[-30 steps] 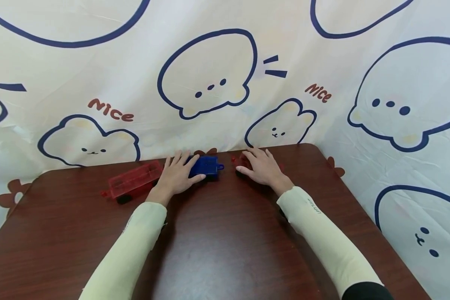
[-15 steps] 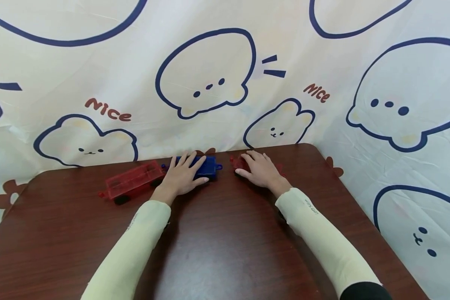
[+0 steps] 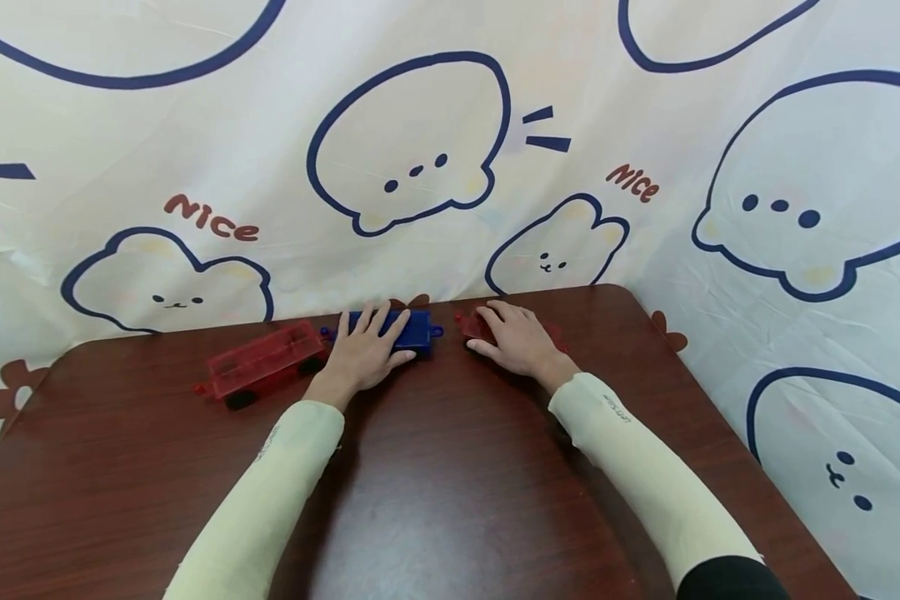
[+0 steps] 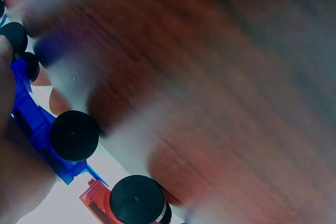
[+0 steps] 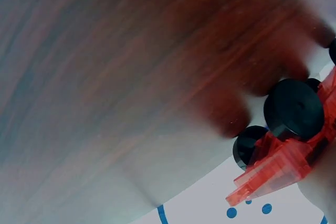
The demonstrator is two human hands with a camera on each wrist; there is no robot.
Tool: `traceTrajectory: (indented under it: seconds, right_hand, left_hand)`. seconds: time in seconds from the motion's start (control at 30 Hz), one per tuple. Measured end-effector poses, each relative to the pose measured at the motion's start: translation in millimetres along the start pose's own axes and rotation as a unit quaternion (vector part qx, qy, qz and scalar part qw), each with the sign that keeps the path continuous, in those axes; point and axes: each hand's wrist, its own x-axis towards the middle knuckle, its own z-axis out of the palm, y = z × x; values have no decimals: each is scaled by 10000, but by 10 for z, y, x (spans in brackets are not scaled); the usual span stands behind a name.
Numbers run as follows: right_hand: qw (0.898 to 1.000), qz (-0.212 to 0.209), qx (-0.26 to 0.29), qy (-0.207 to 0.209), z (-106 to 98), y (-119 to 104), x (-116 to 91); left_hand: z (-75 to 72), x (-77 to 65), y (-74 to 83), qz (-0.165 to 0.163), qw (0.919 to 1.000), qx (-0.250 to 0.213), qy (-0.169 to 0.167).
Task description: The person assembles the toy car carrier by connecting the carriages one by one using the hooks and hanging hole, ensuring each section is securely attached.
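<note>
My left hand (image 3: 362, 350) rests across a blue toy train car (image 3: 421, 331), fingers spread over its top and thumb along its near side. A looped coupler sticks out at the car's right end, and a small knob shows at its left. Left of it stands a long see-through red train car (image 3: 262, 364), its right end close to the blue knob. My right hand (image 3: 521, 342) grips a see-through red toy train piece (image 3: 472, 325), fingers bent over it and thumb on the near side. Most of that piece is hidden. Its black wheel (image 5: 294, 109) and sloped end show in the right wrist view.
The dark brown wooden table (image 3: 450, 483) reaches back to a white cloth (image 3: 390, 275) with printed cartoon bears. Another stretch of this cloth hangs along the right side. The train pieces stand in a row near the table's far edge.
My left hand has slid right over the blue car, uncovering its left knob. My right hand and its red piece have shifted slightly left, narrowing the gap to the blue car.
</note>
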Motion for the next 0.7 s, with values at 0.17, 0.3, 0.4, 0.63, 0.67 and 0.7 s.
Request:
traceTrajectory:
  seconds: [0.17,0.3,0.4,0.63,0.67,0.7]
  right_hand:
    - [9999,-53,-134,32,16,5,12]
    - [9999,-48,-155,18,17,2,12]
    - [9999,-79,-133,20,16,8,2]
    - [9997,-136,-182,51,36,23,4]
    - [9997,-141,-193,59,42,26,6]
    - [9997,-146,-206,65,48,30,10]
  left_hand:
    - [-12,-2,-1,30,10000,28,43]
    - [-19,-10,-7,65,10000,20,28]
    - [-20,-13,-4,83,10000,19,42]
    - [-13,-3,-20,94,9998,-28,154]
    - [-13,-2,-23,94,9998,-50,180]
    - [-13,0,-27,87,9997,-76,200]
